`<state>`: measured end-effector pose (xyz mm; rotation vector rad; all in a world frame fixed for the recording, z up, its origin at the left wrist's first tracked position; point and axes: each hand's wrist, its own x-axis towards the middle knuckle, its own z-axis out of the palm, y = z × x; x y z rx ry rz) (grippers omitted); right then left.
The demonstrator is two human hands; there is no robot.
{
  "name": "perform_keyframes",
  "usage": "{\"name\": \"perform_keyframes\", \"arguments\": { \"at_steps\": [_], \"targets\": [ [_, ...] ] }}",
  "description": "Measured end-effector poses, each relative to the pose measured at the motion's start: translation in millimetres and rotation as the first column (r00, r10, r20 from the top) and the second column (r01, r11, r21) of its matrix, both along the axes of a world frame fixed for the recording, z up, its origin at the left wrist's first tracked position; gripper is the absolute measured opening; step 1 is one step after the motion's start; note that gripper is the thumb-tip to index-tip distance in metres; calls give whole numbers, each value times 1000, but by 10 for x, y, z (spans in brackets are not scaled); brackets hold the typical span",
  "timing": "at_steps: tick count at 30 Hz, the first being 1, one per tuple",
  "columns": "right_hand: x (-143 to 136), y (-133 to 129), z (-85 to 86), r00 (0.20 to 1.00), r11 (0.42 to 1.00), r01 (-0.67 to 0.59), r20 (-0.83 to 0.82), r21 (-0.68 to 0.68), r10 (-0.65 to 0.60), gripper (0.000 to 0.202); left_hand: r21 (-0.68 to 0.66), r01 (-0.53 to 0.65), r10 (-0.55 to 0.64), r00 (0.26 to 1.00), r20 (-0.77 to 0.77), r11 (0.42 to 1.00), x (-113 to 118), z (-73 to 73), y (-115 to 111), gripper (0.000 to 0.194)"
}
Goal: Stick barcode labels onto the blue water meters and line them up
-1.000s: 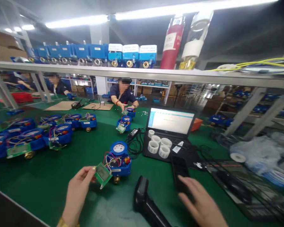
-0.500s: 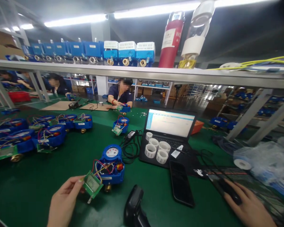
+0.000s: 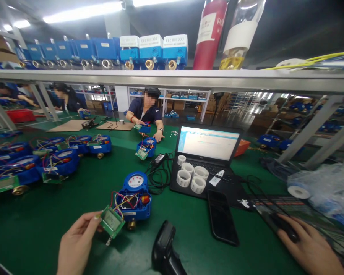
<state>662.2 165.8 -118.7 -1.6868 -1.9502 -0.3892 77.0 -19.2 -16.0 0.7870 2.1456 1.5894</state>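
Between thumb and fingers, my left hand [image 3: 78, 238] grips the left edge of a green circuit board [image 3: 112, 222] with a small display. Thin coloured wires run from the board into an opened blue water meter [image 3: 136, 202], which stands on the green table with its round dial at the back and a brass fitting in front. My right hand [image 3: 306, 240] rests over a black computer mouse [image 3: 285, 227] at the right, its fingers curled along it. A black barcode scanner [image 3: 164, 248] lies near the front edge, between the two hands.
An open laptop [image 3: 208, 143] carries several label rolls [image 3: 199, 184]; a phone [image 3: 223, 217] lies before it. Several meters [image 3: 60, 162] with loose boards stand at left. A shelf [image 3: 166, 78] crosses above. Across the table, a co-worker [image 3: 146, 109] handles another meter. Plastic bags [image 3: 326, 187] lie right.
The view has tilted and shifted slightly. The co-worker opposite has put one hand flat on the table. My left hand still grips the board and my right hand stays on the mouse.
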Motion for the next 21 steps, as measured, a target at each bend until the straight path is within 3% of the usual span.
{"name": "perform_keyframes", "arguments": {
  "at_steps": [6,15,21],
  "targets": [
    [-8,-14,42,1000,999,20,-21,-31,-21,65,-26,4,-5,1000,-28,1000,-25,-16,-5,54],
    [-53,-34,98,999,999,17,-30,-40,-19,63,1,-35,35,999,13,999,87,127,13,53],
    [-3,-67,100,998,999,0,-60,-52,-4,58,49,-4,4,1000,-2,999,15,11,17,48]
  ]
}}
